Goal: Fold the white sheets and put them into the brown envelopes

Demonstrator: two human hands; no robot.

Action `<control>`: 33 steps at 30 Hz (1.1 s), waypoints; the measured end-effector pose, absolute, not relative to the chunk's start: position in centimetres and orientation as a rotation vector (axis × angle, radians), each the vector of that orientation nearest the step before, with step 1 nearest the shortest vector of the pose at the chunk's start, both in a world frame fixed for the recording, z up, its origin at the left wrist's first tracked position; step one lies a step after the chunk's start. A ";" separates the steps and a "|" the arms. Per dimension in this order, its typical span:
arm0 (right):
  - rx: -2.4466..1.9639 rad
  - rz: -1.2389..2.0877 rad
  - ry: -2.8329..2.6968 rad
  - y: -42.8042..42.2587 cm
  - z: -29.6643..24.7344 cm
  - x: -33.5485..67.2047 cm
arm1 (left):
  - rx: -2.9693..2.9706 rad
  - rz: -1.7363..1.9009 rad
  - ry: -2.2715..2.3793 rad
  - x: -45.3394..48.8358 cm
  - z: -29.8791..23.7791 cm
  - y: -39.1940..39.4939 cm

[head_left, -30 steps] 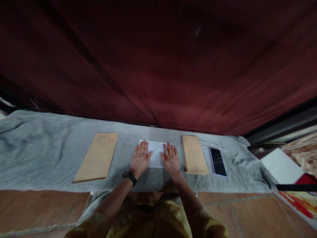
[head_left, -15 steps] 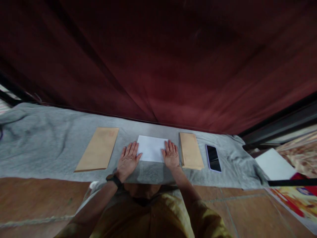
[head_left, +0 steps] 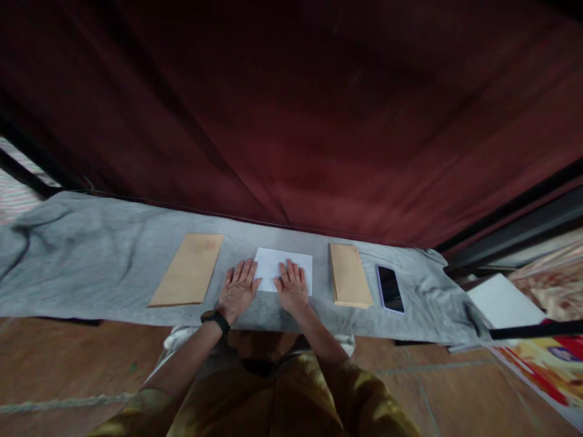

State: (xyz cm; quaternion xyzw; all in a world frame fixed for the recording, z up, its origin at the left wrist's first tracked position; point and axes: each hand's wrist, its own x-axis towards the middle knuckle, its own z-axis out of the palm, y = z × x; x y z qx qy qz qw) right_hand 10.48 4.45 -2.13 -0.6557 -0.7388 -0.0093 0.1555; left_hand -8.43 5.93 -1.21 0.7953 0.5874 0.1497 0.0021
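Observation:
A white sheet of paper (head_left: 269, 261) lies flat on the grey cloth in front of me. My left hand (head_left: 238, 289) rests open at its left edge, fingers stretched out, with a dark watch on the wrist. On the paper's right half my right hand (head_left: 292, 287) lies flat with its fingers spread. To the left is a brown envelope (head_left: 189, 270). A stack of brown envelopes (head_left: 350, 275) sits to the right of the paper.
A phone (head_left: 390, 289) with a pale purple edge lies right of the envelope stack. The grey cloth (head_left: 113, 255) covers a long narrow surface. A dark red fabric (head_left: 291, 121) hangs behind it. A white flat panel (head_left: 504, 301) is at far right.
My right hand has slid left from the paper's right edge onto its right half. My left hand stays at the left edge. The view has shifted slightly.

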 end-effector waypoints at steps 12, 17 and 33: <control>-2.090 0.027 -2.021 7.6 -0.5 15.6 | 2.516 0.455 1.856 -9.2 -1.6 5.8; -2.121 0.291 -2.049 11.4 2.1 14.3 | 2.512 0.482 1.865 -9.1 -1.3 5.5; -1.831 0.909 -1.368 10.8 2.4 19.7 | 2.263 0.851 1.697 -10.5 -0.7 5.3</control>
